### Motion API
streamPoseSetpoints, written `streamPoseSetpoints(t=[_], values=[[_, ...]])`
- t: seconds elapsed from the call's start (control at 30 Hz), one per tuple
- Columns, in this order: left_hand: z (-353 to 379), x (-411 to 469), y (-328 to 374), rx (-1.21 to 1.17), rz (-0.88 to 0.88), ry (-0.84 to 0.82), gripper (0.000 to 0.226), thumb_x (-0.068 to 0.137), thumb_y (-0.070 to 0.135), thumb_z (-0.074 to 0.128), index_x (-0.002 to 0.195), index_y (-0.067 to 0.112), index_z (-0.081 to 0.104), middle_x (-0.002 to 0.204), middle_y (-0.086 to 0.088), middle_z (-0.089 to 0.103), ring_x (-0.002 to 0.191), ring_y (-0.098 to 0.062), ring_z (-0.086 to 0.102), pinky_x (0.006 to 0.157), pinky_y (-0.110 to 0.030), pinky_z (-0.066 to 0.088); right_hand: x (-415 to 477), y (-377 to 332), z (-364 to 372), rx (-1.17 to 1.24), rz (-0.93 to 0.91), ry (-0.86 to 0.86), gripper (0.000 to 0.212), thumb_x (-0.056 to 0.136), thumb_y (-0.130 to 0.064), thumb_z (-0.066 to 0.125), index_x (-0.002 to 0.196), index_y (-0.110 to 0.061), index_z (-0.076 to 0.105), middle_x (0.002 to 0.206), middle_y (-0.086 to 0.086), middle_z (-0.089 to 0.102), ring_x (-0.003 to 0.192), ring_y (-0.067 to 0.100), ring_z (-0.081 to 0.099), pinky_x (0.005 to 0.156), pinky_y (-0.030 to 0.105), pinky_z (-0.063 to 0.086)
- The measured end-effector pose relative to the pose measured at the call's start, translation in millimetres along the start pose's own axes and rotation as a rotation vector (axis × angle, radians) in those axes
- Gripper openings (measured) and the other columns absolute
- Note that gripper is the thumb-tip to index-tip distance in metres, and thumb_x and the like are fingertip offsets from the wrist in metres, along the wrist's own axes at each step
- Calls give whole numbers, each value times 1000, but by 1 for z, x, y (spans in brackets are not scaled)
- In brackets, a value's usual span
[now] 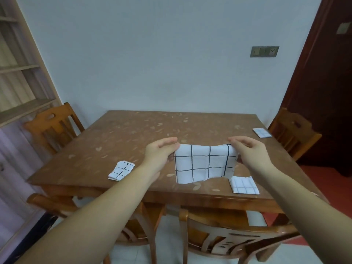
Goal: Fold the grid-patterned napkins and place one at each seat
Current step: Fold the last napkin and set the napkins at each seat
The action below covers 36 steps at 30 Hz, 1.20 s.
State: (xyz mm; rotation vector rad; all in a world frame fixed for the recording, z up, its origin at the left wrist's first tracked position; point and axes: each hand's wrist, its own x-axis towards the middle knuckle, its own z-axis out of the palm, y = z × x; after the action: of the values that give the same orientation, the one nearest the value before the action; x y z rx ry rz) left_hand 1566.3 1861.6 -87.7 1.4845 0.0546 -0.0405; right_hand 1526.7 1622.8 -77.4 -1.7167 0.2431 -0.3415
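Head view showed the left hand [162, 151] and right hand [245, 149] each pinching a top corner of the white black-grid cloth napkin [202, 164], hanging it flat, probably to fold it squarely over the brown wooden table [133, 134].

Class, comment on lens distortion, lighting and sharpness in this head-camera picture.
Head view: the wide-angle lens tilts the shelf and door at the edges; light is soft and even, no hard shadows on the table; the held napkin shows a crisp grid.
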Motion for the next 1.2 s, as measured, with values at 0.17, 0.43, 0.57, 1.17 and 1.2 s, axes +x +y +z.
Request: streamPoseSetpoints(t=[0.17,0.43,0.57,1.17,1.2], values=[[-5,-1,8,304,180,-36,22,82,10,76,92,29,74,93,5,74,90,-10,69,82,-21,53,-1,-7,-11,-48,-67,-54,9,82,-25,77,91,-23,77,89,3,72,86,16,65,83,34,53],[-9,-4,12,502,284,38,19,82,13,77,94,27,76,84,8,73,83,-4,68,76,-18,48,-2,-13,-22,-383,-335,-74,14,81,-22,79,88,-33,74,62,-19,64,57,7,60,53,10,43],[-7,-5,13,560,328,84,16,83,12,76,96,21,78,78,10,70,79,-1,66,69,-8,44,0,-9,-23,-587,-467,-8,9,85,-24,74,93,-25,78,78,-15,71,78,-6,64,65,8,46],[18,-20,55,354,267,-328,9,84,19,76,85,26,71,78,5,75,72,-12,68,70,-30,52,-17,-48,15,-411,-295,-669,20,95,-25,61,88,-13,75,86,-1,78,80,16,74,75,33,59],[15,-21,57,376,242,-355,3,86,24,74,88,26,73,82,4,76,76,-13,71,72,-31,54,-17,-49,13,-365,-269,-678,20,96,-25,61,92,-13,75,89,0,78,84,17,75,77,32,59]])
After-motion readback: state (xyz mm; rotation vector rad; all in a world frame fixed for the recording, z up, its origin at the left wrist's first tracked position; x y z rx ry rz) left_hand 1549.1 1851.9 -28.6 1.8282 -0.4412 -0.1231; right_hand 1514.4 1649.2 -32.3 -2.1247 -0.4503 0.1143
